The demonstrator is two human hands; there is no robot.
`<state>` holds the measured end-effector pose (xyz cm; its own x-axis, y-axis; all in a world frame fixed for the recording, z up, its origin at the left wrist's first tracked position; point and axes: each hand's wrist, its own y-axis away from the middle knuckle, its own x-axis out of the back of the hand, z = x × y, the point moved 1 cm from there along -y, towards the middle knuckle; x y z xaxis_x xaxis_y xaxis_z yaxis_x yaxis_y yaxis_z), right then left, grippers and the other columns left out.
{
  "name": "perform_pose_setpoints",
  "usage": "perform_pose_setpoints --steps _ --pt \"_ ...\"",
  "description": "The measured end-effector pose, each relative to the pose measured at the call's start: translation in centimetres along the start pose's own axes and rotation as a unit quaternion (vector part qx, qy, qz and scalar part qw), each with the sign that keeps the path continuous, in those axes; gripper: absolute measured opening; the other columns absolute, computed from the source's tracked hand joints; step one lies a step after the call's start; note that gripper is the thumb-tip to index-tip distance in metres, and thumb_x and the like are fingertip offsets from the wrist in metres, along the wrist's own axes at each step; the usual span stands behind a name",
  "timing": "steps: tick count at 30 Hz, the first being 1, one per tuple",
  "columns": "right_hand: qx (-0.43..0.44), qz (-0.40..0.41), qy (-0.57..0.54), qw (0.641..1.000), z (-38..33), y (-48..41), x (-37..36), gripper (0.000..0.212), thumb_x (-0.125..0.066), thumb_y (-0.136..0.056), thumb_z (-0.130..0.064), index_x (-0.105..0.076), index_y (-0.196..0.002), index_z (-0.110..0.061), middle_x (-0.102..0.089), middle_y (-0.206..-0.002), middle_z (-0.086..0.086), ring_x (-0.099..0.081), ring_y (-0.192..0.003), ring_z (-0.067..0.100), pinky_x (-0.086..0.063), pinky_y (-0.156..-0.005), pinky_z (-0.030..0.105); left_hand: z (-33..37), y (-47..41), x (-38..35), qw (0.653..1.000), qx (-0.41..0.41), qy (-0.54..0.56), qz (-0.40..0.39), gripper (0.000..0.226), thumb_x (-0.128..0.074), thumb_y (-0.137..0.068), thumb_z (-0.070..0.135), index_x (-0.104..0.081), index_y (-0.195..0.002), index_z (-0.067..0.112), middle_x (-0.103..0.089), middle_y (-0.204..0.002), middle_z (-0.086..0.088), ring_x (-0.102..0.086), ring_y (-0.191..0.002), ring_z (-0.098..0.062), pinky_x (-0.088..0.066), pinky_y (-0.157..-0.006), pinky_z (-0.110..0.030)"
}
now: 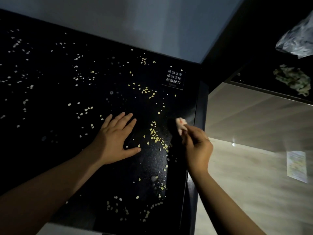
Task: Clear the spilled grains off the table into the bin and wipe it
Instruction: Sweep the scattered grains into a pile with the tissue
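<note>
**Fig.** Grains [155,134] lie scattered across the dark worktop [42,150], thickest between the hands. The left hand [116,141] rests flat, fingers [118,118] spread and holding nothing. At the worktop's right edge, the right hand [198,146] pinches a small pale wad [181,124], possibly tissue, though the dim light leaves this uncertain. The step in hand looks like gathering. No bin is in view. The next move probably calls for sweeping the near pile rightward to the edge. A crumpled cloth [293,80] lies far right.
</note>
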<state>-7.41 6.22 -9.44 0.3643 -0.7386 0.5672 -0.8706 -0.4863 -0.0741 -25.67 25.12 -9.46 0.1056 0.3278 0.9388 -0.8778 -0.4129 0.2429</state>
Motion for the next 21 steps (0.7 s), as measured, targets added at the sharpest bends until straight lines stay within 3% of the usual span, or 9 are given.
perform_pose_setpoints --steps 3,7,11,14,17,21 --pt "-0.023 -0.006 0.04 0.999 1.2 0.8 0.2 0.029 -0.069 -0.085 -0.001 -0.074 -0.109 -0.015 -0.069 -0.103 -0.002 -0.064 -0.096 0.019 -0.045 -0.085 0.016 0.0 2.2 -0.9 1.0 0.001 -0.01 -0.007 0.104 -0.029 -0.068 0.083 -0.022 -0.151 0.02 -0.014 -0.159 -0.002 -0.004 -0.147 -0.02 -0.001 -0.118 -0.047" --pt "-0.029 -0.031 0.049 0.998 0.7 3.8 -2.5 0.04 -0.065 -0.084 0.005 -0.071 -0.118 -0.015 -0.065 -0.117 0.007 -0.059 -0.108 0.019 -0.041 -0.099 0.018 -0.7 3.3 -2.0 0.999 0.026 -0.025 -0.021 0.11 -0.028 -0.066 0.087 -0.012 -0.152 0.021 -0.001 -0.16 -0.002 0.004 -0.147 -0.024 -0.002 -0.118 -0.05" --pt "-0.006 -0.087 0.004 0.996 -1.3 5.2 -4.3 0.033 -0.067 -0.086 0.001 -0.074 -0.113 -0.018 -0.068 -0.113 0.0 -0.06 -0.106 0.013 -0.045 -0.096 0.016 -1.3 3.4 -2.5 0.998 0.025 -0.044 -0.028 0.111 -0.026 -0.065 0.088 -0.012 -0.153 0.02 0.001 -0.161 -0.001 0.004 -0.147 -0.025 -0.002 -0.117 -0.053" --pt "-0.008 -0.02 -0.021 1.0 -1.3 4.0 -2.1 0.027 -0.066 -0.088 -0.001 -0.075 -0.108 -0.016 -0.071 -0.106 -0.003 -0.065 -0.101 0.013 -0.049 -0.091 0.024 -1.3 3.4 -2.4 0.998 0.023 -0.044 -0.033 0.112 -0.022 -0.065 0.09 -0.007 -0.153 0.021 0.005 -0.16 -0.001 0.008 -0.147 -0.024 -0.001 -0.117 -0.053" --pt "-0.033 0.03 0.014 0.999 0.1 3.6 0.7 0.024 -0.069 -0.087 -0.004 -0.075 -0.107 -0.016 -0.072 -0.103 -0.002 -0.065 -0.097 0.012 -0.046 -0.088 0.015 -1.3 3.3 -2.3 0.998 0.022 -0.041 -0.034 0.114 -0.018 -0.063 0.09 -0.006 -0.153 0.021 0.007 -0.16 -0.001 0.01 -0.147 -0.024 0.0 -0.117 -0.053" --pt "-0.067 0.007 0.063 0.996 1.7 6.8 0.1 0.033 -0.069 -0.084 0.002 -0.074 -0.112 -0.014 -0.07 -0.112 0.003 -0.063 -0.105 0.018 -0.039 -0.095 0.007 -1.2 3.3 -2.4 0.999 0.015 -0.034 -0.027 0.113 -0.019 -0.064 0.09 -0.01 -0.152 0.02 0.003 -0.161 -0.003 0.007 -0.147 -0.025 -0.001 -0.117 -0.054"
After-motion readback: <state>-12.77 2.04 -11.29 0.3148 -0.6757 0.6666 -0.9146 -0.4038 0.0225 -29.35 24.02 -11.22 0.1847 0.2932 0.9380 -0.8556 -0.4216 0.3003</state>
